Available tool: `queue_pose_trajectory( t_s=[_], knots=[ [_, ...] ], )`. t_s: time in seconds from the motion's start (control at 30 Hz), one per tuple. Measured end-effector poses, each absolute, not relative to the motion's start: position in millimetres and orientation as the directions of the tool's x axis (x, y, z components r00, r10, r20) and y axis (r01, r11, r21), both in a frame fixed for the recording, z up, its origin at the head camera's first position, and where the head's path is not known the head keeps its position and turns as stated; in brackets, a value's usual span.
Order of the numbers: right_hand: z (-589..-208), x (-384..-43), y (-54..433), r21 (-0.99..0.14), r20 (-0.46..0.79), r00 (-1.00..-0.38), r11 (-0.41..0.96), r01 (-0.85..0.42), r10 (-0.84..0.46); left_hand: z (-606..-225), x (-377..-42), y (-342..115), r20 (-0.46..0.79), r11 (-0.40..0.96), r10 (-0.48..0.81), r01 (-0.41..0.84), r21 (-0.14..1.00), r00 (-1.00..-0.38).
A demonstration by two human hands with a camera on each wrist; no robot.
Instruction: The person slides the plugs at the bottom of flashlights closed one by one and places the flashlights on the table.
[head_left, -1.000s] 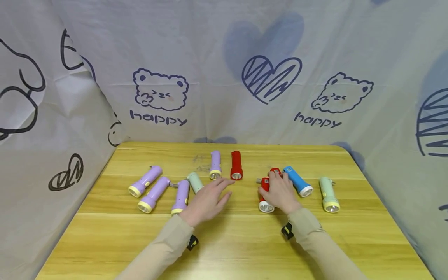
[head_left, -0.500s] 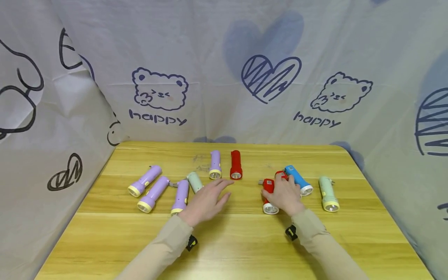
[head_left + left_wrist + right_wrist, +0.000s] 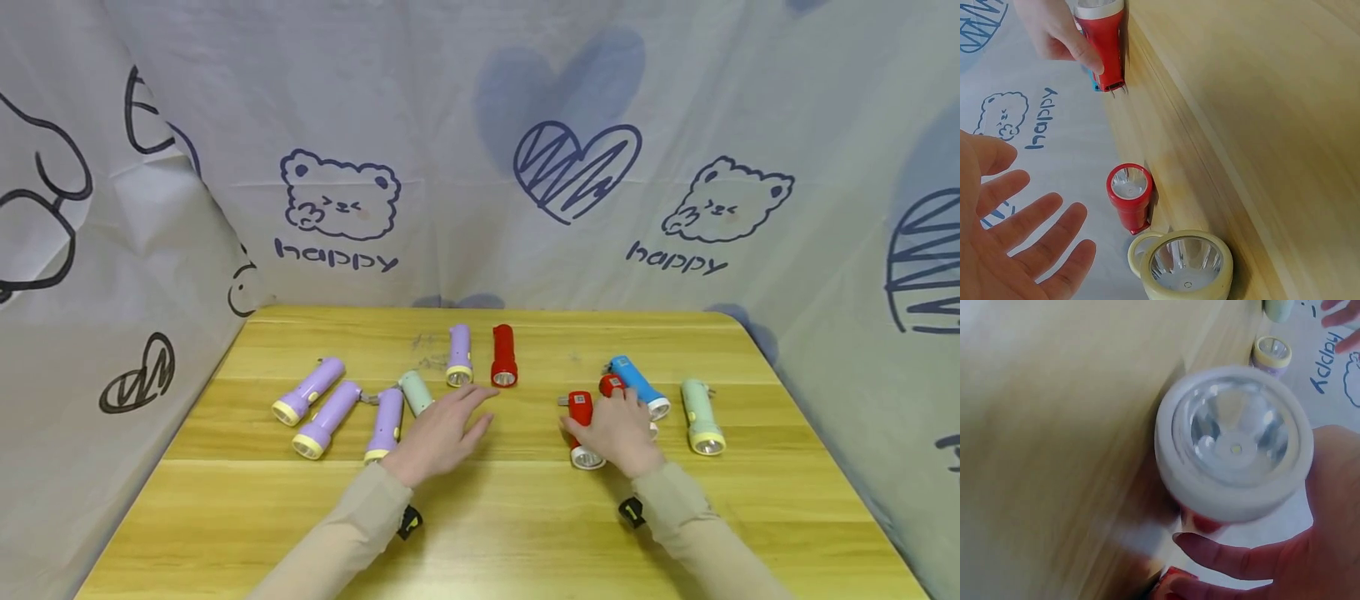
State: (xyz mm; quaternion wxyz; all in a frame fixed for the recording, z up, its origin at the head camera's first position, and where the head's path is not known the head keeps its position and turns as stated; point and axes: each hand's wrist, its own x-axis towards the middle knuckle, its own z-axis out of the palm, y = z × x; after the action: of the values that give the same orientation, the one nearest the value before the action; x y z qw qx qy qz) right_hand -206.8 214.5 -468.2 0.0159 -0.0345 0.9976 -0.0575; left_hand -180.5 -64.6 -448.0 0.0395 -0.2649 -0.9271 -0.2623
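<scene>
My right hand holds a red flashlight with a white head, thumb along its left side. The left wrist view shows the thumb pressed on this red flashlight. Its fingers lie over a second red flashlight, mostly hidden beneath them. In the right wrist view, a white flashlight head fills the middle. A blue flashlight lies just beyond the fingers. My left hand hovers with spread fingers, holding nothing, near a light green flashlight and a purple flashlight.
At the back lie a purple flashlight and an all-red flashlight. Two purple flashlights sit at the left. On the right is a light green flashlight. A printed cloth hangs behind the wooden table.
My right hand has shifted right and slightly nearer, dragging both red flashlights along. The blue flashlight has barely moved. The left hand has stayed in place.
</scene>
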Motion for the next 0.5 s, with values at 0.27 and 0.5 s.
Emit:
queue_pose_trajectory(
  t_s=[0.27,0.5],
  knots=[
    [-470,-205,202,-0.102,0.048,-0.992,0.987,-0.124,-0.12,-448,-180,-65,0.219,0.712,0.467,0.511,0.482,-0.857],
    [-471,-201,190,-0.12,-0.02,-0.986,0.98,-0.16,-0.163,-449,-180,-65,0.223,0.71,0.464,0.51,0.486,-0.857]
  ],
)
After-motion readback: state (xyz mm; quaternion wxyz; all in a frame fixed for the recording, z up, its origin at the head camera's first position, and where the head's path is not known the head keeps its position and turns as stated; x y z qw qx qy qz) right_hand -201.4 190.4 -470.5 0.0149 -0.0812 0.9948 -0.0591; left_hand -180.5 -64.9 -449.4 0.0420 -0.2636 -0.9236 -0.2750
